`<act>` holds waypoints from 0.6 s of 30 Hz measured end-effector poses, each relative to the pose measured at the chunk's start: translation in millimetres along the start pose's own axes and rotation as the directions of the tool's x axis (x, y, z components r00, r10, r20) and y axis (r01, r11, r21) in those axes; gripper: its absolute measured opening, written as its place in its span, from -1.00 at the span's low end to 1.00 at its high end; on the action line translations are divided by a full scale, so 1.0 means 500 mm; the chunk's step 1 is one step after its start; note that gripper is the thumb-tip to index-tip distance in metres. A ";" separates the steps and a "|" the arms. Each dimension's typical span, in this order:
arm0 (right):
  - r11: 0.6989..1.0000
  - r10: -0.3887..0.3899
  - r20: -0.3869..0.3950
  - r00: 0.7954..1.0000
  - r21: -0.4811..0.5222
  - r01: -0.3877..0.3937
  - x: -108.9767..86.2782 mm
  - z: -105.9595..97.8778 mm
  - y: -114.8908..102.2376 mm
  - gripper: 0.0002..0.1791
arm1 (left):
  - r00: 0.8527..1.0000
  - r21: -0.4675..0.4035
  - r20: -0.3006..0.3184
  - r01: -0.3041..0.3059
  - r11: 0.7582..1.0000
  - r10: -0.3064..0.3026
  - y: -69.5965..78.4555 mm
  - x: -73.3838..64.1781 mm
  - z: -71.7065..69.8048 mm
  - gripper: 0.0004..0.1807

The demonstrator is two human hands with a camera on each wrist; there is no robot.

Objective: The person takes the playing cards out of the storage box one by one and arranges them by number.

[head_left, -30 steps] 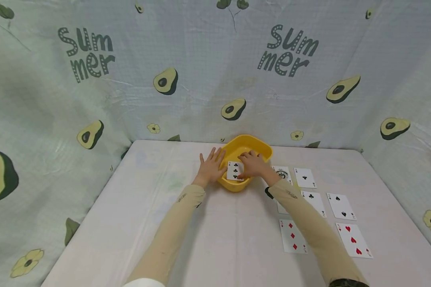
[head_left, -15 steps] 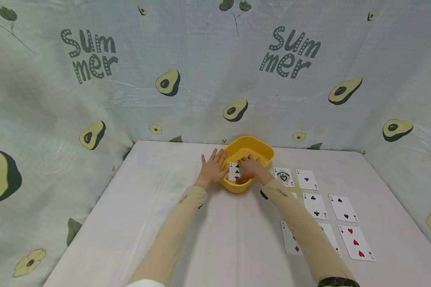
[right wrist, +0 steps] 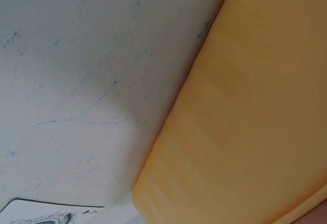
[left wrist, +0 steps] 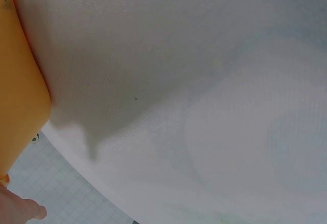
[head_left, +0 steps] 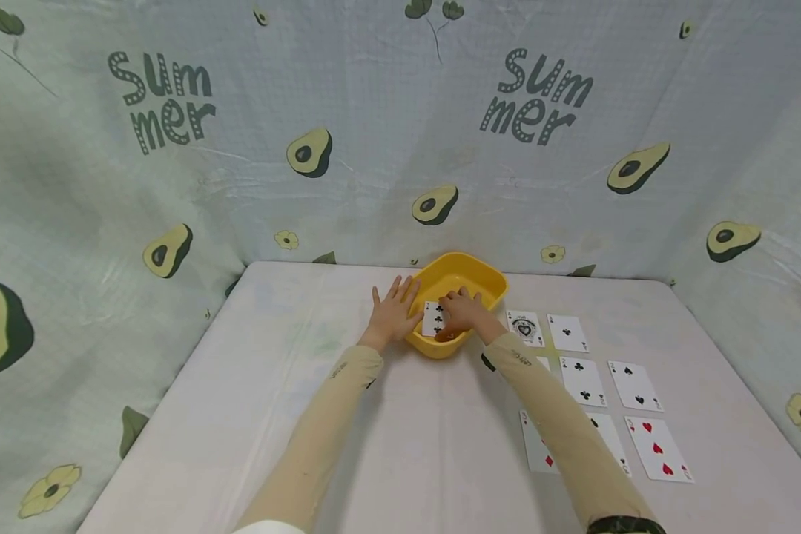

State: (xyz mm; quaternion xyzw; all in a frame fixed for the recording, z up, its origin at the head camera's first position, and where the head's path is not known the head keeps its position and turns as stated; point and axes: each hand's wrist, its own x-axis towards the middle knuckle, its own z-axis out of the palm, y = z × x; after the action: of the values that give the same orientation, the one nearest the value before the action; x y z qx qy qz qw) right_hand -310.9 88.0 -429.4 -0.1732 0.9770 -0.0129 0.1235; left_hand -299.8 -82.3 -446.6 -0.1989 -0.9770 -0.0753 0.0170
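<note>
A yellow plastic basin (head_left: 474, 271) stands near the far edge of the table. My left hand (head_left: 390, 315) rests at its left rim with fingers spread; in the left wrist view a fingertip (left wrist: 30, 209) shows below the basin's side (left wrist: 23, 91). Inside the basin lies a face-up clubs playing card (head_left: 432, 319). Reaching over the rim, my right hand (head_left: 463, 310) has its fingers and thumb curled over the card's right part, which they hide. The right wrist view is mostly filled by the basin's outer wall (right wrist: 255, 106).
Right of the basin, several face-up cards lie in rows, among them an ace of spades (head_left: 524, 328), an ace of clubs (head_left: 567, 333), a two of spades (head_left: 634, 386) and a three of hearts (head_left: 658, 449). My right sleeve (head_left: 541, 393) covers some. A patterned curtain (head_left: 374, 89) hangs behind.
My right hand has shifted slightly left and covers more of the clubs card. The right forearm moved left, uncovering more of the ace of spades. My left hand stays at the rim.
</note>
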 end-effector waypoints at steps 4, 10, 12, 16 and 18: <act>1.000 0.017 -0.008 1.000 0.000 -0.017 -0.001 0.000 -0.002 -0.08 | 1.000 0.035 -0.012 -0.001 0.999 0.002 0.004 -0.006 -0.005 -0.31; 0.999 0.018 -0.035 0.999 -0.029 -0.019 0.004 0.001 0.001 -0.03 | 1.000 0.038 -0.012 -0.006 0.999 0.006 0.002 -0.002 -0.004 -0.31; 0.999 0.011 -0.055 0.998 -0.035 -0.012 0.005 0.001 0.003 -0.01 | 1.000 0.037 -0.008 -0.004 0.999 0.004 0.001 0.000 -0.003 -0.32; 1.000 0.013 -0.077 0.997 -0.009 -0.014 0.003 -0.001 0.004 0.01 | 1.000 0.031 -0.026 -0.009 0.999 0.010 -0.009 0.010 0.017 -0.32; 1.000 0.022 -0.081 0.996 0.006 -0.022 0.002 -0.002 0.004 0.02 | 1.000 0.035 -0.020 -0.006 0.999 0.006 -0.008 0.009 0.017 -0.32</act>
State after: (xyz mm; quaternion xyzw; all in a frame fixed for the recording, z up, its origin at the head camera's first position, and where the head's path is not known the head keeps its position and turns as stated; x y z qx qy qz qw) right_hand -313.0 89.7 -428.7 -0.1613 0.9831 -0.0211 0.0841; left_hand -305.7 -83.1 -455.5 -0.2007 -0.9773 -0.0604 0.0303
